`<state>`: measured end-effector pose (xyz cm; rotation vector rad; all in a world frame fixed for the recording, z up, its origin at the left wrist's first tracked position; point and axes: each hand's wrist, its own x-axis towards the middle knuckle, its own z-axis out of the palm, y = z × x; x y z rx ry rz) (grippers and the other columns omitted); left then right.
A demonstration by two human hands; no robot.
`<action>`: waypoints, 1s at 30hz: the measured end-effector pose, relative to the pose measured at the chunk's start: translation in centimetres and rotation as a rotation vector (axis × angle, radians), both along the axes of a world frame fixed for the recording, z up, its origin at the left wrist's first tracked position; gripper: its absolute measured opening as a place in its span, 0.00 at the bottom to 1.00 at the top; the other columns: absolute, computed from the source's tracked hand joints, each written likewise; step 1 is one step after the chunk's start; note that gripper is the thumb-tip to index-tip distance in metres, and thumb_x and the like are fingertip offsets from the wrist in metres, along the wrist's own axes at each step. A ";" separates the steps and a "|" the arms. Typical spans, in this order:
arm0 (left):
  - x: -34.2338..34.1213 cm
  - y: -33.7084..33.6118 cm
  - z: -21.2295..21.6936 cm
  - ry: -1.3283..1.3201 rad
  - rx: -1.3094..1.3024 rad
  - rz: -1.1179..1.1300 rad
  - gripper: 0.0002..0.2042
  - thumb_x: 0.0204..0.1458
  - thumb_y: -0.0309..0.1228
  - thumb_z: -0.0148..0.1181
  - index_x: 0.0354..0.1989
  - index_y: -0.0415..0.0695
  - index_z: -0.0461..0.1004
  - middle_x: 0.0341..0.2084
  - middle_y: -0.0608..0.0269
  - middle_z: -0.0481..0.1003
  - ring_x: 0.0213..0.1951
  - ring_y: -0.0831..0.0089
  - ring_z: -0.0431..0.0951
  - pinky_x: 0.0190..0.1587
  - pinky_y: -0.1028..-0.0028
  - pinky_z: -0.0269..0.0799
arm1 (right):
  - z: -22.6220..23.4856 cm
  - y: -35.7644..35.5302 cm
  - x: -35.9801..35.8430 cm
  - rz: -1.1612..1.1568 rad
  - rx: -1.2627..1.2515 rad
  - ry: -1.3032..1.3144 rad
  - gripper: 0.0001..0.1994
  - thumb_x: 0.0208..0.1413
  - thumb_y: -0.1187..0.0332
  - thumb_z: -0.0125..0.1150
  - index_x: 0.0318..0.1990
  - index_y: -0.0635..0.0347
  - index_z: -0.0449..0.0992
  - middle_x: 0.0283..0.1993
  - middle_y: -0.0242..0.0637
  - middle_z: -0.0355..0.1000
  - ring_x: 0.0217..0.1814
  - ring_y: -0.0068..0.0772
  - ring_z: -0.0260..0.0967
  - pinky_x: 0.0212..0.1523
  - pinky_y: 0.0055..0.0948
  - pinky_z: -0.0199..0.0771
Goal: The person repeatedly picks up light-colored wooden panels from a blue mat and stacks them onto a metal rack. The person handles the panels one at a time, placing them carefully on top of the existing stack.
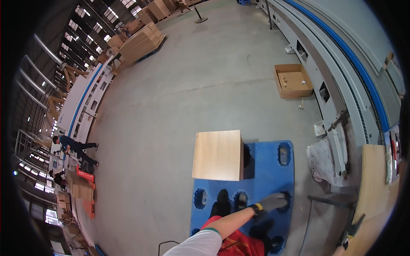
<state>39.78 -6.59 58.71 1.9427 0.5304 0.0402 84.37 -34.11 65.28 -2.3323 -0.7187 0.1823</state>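
My left arm, in a white sleeve, reaches across to the right over a blue plastic pallet (269, 170). My left hand (273, 202), in a grey glove with a yellow and black cuff, is over the pallet near one of its holes. Its fingers are stretched out, with nothing seen in them. At the lower right, my right hand (352, 229), in a dark glove, is beside the near edge of a light wooden panel (372, 183). Its fingers look spread; whether they touch the panel is unclear. A stack of light wooden boards (218, 155) sits on the pallet's far left corner.
A long machine (337, 64) with a blue rail runs along the right. Beside it are an open cardboard box (294, 90) and a white sack (320, 160). A person in dark clothes (77, 147) stands at another machine far left, near an orange pallet truck (86, 177).
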 end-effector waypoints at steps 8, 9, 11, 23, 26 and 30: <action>22.8 -9.5 6.7 -0.536 -1.023 0.114 0.21 0.54 0.44 0.56 0.51 0.44 0.68 0.49 0.49 0.70 0.49 0.59 0.71 0.51 0.62 0.66 | 3.9 1.6 -8.7 0.194 0.721 1.469 0.17 0.65 0.58 0.45 0.53 0.59 0.68 0.47 0.39 0.72 0.45 0.27 0.65 0.47 0.24 0.66; 23.2 -8.8 11.8 -0.372 -0.933 0.163 0.19 0.50 0.44 0.64 0.44 0.43 0.75 0.41 0.49 0.76 0.40 0.61 0.78 0.44 0.62 0.73 | 4.7 1.2 -11.3 0.300 0.774 1.706 0.19 0.66 0.53 0.44 0.48 0.60 0.73 0.45 0.36 0.72 0.43 0.25 0.65 0.44 0.23 0.65; 20.2 -9.1 9.3 -0.075 -0.669 0.228 0.18 0.48 0.39 0.66 0.41 0.39 0.76 0.33 0.57 0.79 0.34 0.71 0.78 0.39 0.72 0.74 | 2.6 -0.9 -15.0 0.246 0.786 1.458 0.22 0.65 0.53 0.47 0.55 0.62 0.68 0.54 0.39 0.68 0.53 0.30 0.62 0.55 0.28 0.61; -14.8 -8.4 4.8 -0.479 -1.479 1.219 0.23 0.57 0.32 0.55 0.58 0.33 0.63 0.53 0.53 0.70 0.54 0.63 0.72 0.55 0.65 0.70 | 2.0 7.5 -33.2 -0.419 0.850 1.761 0.19 0.58 0.62 0.59 0.54 0.60 0.69 0.54 0.39 0.71 0.57 0.36 0.67 0.59 0.37 0.66; -22.2 -8.7 0.8 -0.983 -1.550 1.587 0.16 0.59 0.33 0.54 0.51 0.37 0.68 0.45 0.54 0.74 0.47 0.61 0.75 0.49 0.66 0.74 | -3.6 15.0 -41.7 -0.508 0.665 1.731 0.19 0.57 0.65 0.60 0.54 0.61 0.69 0.52 0.39 0.71 0.55 0.36 0.68 0.56 0.35 0.69; -29.2 -6.5 -6.2 -0.780 -1.215 2.030 0.15 0.57 0.33 0.57 0.50 0.39 0.70 0.39 0.56 0.77 0.39 0.60 0.78 0.42 0.66 0.75 | -14.0 21.8 -52.2 -0.341 0.452 1.751 0.20 0.56 0.66 0.62 0.54 0.60 0.68 0.52 0.40 0.70 0.53 0.35 0.69 0.53 0.35 0.72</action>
